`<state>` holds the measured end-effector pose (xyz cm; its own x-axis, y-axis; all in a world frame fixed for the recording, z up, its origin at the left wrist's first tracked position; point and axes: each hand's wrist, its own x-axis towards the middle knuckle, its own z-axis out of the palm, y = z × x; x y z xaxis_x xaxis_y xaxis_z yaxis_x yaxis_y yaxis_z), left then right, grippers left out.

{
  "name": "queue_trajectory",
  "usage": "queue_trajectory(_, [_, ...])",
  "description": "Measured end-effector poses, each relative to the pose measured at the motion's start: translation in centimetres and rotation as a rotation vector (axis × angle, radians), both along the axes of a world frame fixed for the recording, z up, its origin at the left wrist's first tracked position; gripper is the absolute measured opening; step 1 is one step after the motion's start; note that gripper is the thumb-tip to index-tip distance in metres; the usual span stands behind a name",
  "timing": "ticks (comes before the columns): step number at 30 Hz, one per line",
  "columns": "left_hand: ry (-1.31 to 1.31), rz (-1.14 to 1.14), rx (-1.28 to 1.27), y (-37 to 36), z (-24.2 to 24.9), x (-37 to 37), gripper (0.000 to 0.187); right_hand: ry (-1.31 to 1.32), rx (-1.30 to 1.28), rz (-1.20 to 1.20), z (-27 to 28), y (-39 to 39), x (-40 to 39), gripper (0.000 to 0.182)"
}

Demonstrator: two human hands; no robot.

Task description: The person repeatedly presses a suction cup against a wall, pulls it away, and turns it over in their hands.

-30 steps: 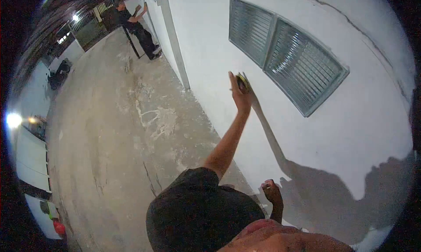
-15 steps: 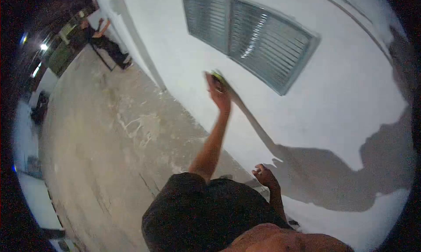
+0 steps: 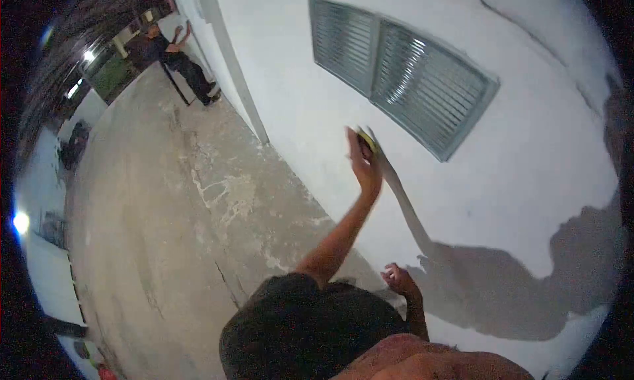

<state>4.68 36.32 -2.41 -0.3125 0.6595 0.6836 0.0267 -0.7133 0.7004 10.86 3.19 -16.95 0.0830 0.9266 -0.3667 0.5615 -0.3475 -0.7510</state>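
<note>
My left hand [image 3: 363, 160] is raised at the end of an outstretched arm, closed around a small yellow-and-dark pad [image 3: 367, 141]. It presses the pad to the white wall [image 3: 290, 96], or holds it very near; exact contact is hard to judge. Just above the hand is a grey louvred metal window [image 3: 403, 76]. Lower down, close to the wall, hangs my right hand [image 3: 401, 281], its fingers loosely curled and partly apart, with nothing visible in them. The pad's far side is hidden by my left fingers.
Stained concrete floor [image 3: 152, 201] runs along the wall's base. Farther off, another person [image 3: 181, 59] in dark clothes works with both hands at the wall, by a dark post-like object [image 3: 174, 84]. A wall pillar [image 3: 231, 63] juts out between us.
The whole view has shifted, so wall, window and other person appear farther right and lower. My left hand stays below the window with the pad, less blurred; my right hand remains low.
</note>
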Motion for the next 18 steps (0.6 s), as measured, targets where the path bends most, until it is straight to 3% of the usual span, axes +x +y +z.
queue_trajectory(2, [0.104,-0.013,-0.038,0.1,0.7,-0.9,0.067,-0.097,-0.042,0.003,0.3,0.9,-0.5,0.048])
queue_trajectory(4, [-0.079,-0.125,-0.237,2.8,2.4,-2.3,0.072,-0.062,-0.043,-0.009,3.3,1.3,-1.2,0.05])
queue_trajectory(5, [-0.026,-0.004,-0.088,4.7,3.4,-3.0,0.073,-0.024,-0.038,-0.021,4.3,1.7,-1.2,0.052])
queue_trajectory(7, [-0.309,-0.171,-0.142,9.7,4.5,-4.1,0.073,-0.046,-0.04,-0.021,4.0,1.2,-0.7,0.051])
queue_trajectory(11, [-0.21,-0.107,-0.106,14.2,6.9,-5.6,0.074,-0.203,-0.047,-0.044,3.0,-0.9,-0.4,0.046])
queue_trajectory(13, [-0.107,0.112,-0.037,15.0,7.7,-5.3,0.079,-0.115,-0.106,-0.06,4.0,-1.7,-0.9,0.047])
queue_trajectory(14, [-0.111,0.117,-0.035,15.0,8.1,-5.3,0.079,-0.028,-0.165,-0.084,4.7,-1.8,-1.2,0.048])
queue_trajectory(16, [-0.235,0.008,-0.088,15.0,8.7,-5.2,0.085,-0.058,-0.15,-0.049,3.9,-2.4,-1.4,0.048])
queue_trajectory(18, [-0.229,0.037,-0.057,15.6,8.9,-5.0,0.085,-0.118,-0.131,-0.016,3.2,-3.0,-1.5,0.047])
